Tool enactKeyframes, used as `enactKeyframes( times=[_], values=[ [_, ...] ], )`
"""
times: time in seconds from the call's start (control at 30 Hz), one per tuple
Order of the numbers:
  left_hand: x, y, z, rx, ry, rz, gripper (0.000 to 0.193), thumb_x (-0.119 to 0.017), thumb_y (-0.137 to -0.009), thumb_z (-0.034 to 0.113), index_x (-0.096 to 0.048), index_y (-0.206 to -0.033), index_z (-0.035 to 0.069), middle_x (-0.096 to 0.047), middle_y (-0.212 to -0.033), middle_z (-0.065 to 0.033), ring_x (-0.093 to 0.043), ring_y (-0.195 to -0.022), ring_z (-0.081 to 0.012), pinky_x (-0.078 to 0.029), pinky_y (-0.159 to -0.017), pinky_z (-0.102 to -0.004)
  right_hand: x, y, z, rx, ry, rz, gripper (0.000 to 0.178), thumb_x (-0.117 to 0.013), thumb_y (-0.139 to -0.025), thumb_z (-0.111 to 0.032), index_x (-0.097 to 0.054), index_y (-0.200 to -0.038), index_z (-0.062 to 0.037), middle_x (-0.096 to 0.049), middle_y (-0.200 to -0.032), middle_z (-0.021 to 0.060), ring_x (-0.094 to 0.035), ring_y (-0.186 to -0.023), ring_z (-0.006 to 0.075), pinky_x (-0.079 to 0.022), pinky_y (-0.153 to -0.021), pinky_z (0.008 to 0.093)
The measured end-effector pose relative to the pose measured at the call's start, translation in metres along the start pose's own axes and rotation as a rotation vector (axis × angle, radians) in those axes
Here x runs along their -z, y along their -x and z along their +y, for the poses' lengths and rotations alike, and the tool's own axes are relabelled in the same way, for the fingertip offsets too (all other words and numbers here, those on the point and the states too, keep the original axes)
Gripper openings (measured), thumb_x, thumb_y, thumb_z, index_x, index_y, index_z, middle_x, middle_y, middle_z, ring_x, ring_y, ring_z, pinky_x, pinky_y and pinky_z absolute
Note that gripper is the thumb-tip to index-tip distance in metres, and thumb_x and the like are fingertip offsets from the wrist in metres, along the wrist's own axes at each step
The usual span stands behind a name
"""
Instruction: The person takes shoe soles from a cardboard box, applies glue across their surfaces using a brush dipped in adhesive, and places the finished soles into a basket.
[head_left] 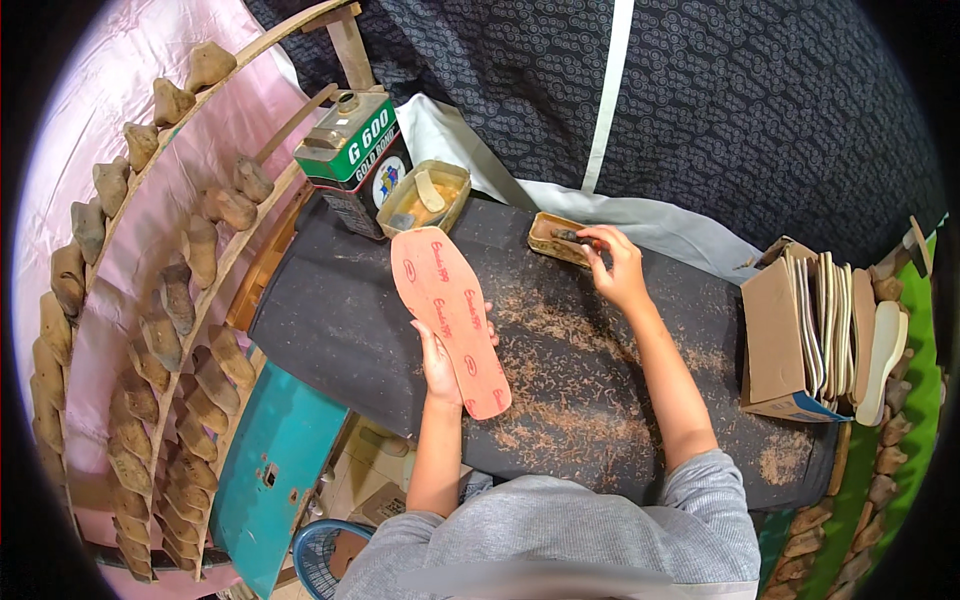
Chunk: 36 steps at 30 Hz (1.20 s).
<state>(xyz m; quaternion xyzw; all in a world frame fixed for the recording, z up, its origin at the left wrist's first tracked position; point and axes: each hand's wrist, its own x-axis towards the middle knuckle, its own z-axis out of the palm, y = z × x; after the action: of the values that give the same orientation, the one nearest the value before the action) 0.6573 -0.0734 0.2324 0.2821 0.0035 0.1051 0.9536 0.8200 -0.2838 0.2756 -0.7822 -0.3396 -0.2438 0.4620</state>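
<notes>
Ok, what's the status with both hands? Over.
Left hand holding salmon sole-shaped piece. Right hand pinching small dark object at shallow tray. Brown shavings scattered across dark worktop; nothing visibly blocking either hand.

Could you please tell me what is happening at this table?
A person holds an orange shoe sole in the left hand, printed face up. The right hand has its fingers on a small dark object at a small tray; whether it is lifted clear is hard to tell. Brown shavings lie scattered over the dark table.
</notes>
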Motion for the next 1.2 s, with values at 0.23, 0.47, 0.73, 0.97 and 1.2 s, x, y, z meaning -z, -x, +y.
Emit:
enactKeyframes(
  times=[0.23, 0.47, 0.73, 0.97, 1.2],
  values=[
    [0.01, 0.012, 0.012, -0.073, -0.028, 0.072, 0.076, -0.018, -0.089, 0.066, -0.039, -0.132, 0.007, -0.056, -0.114, -0.0163, -0.058, -0.083, -0.0245, -0.053, -0.071, -0.0371, -0.029, 0.006, 0.039, -0.093, -0.057, -0.078, 0.024, -0.059, -0.074, -0.003, -0.064, -0.097, -0.0036, -0.061, -0.1, 0.0121, -0.063, -0.086, 0.0224, -0.052, -0.074, 0.0297],
    [0.001, 0.013, 0.002, -0.017, -0.015, 0.073, 0.075, -0.017, -0.089, 0.066, -0.039, -0.131, 0.008, -0.057, -0.113, -0.0152, -0.061, -0.081, -0.0205, -0.053, -0.069, -0.0333, -0.02, 0.032, 0.037, -0.25, -0.061, -0.06, 0.048, -0.058, -0.073, -0.003, -0.051, -0.121, -0.0093, -0.055, -0.116, 0.0134, -0.056, -0.102, 0.0274, -0.049, -0.082, 0.0328],
    [-0.021, 0.022, -0.009, 0.085, -0.106, 0.002, 0.079, -0.015, -0.088, 0.067, -0.042, -0.128, 0.005, -0.06, -0.105, -0.014, -0.063, -0.079, -0.0208, -0.054, -0.069, -0.0333, -0.008, 0.045, -0.039, -0.092, 0.071, 0.149, 0.041, -0.063, -0.075, -0.011, -0.053, -0.114, -0.0055, -0.053, -0.106, 0.0143, -0.055, -0.095, 0.0259, -0.048, -0.08, 0.0341],
    [-0.031, 0.054, -0.026, 0.138, -0.278, -0.059, 0.077, -0.012, -0.09, 0.064, -0.041, -0.129, 0.004, -0.059, -0.107, -0.0119, -0.063, -0.084, -0.0206, -0.055, -0.073, -0.0345, -0.019, 0.074, -0.117, -0.52, -0.526, -0.218, 0.037, -0.068, -0.083, -0.021, -0.057, -0.112, -0.0014, -0.063, -0.084, 0.0042, -0.058, -0.071, 0.0077, -0.048, -0.065, 0.0228],
    [-0.061, 0.105, -0.041, -0.019, -0.292, 0.039, 0.061, -0.034, -0.097, 0.041, -0.007, -0.144, 0.012, -0.039, -0.134, -0.0113, -0.049, -0.114, -0.0195, -0.043, -0.095, -0.0353, 0.003, 0.097, -0.133, -0.59, -0.7, -0.248, 0.028, -0.067, -0.085, -0.018, -0.061, -0.105, 0.0006, -0.064, -0.083, 0.0022, -0.057, -0.071, 0.0056, -0.047, -0.064, 0.0209]
  ],
)
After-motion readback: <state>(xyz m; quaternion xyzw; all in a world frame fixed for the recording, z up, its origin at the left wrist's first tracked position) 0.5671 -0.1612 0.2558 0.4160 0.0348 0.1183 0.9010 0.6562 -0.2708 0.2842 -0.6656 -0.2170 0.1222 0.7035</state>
